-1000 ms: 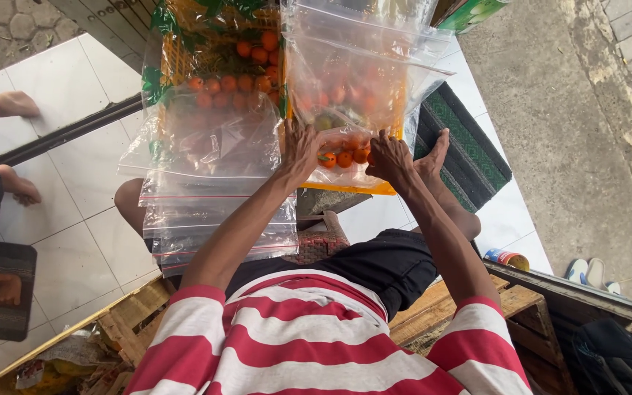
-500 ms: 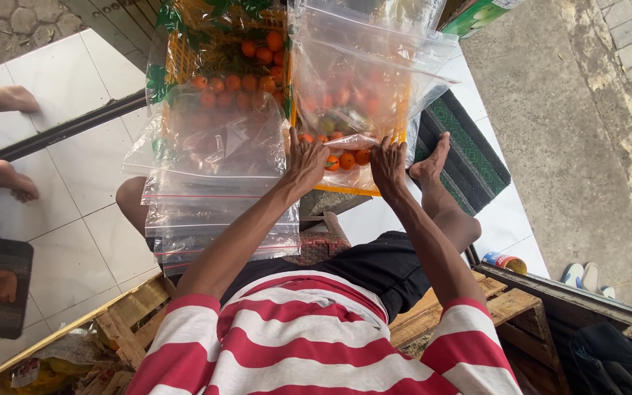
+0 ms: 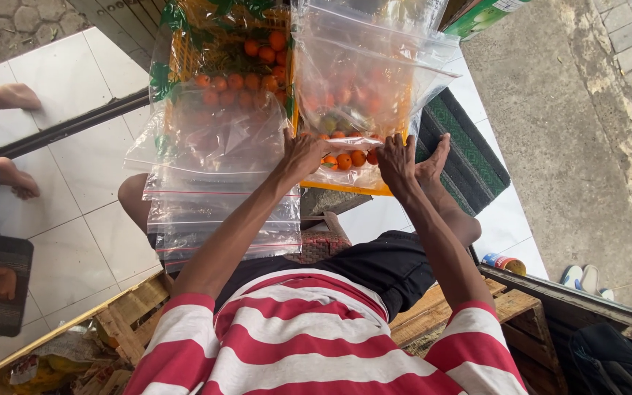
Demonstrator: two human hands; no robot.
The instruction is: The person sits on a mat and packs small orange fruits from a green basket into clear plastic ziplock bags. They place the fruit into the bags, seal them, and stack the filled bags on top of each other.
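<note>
My left hand (image 3: 303,155) and my right hand (image 3: 398,159) both pinch the near edge of a clear plastic zip bag (image 3: 363,80) that lies over an orange crate (image 3: 257,51) full of small orange fruits (image 3: 344,159). The bag's mouth is stretched between the two hands, just above several fruits. A stack of more clear zip bags (image 3: 217,183) rests over my left knee, left of my left forearm. I wear a red and white striped shirt and dark shorts.
Another person's bare feet (image 3: 9,99) rest on the white tiled floor (image 3: 74,219) at left. A green striped mat (image 3: 462,153) lies right of the crate. A wooden pallet (image 3: 513,314), a small can (image 3: 502,262) and sandals (image 3: 583,279) are at right.
Both hands have moved slightly farther forward and apart along the bag's edge, pulling it taut over the fruits. The view has shifted a little.
</note>
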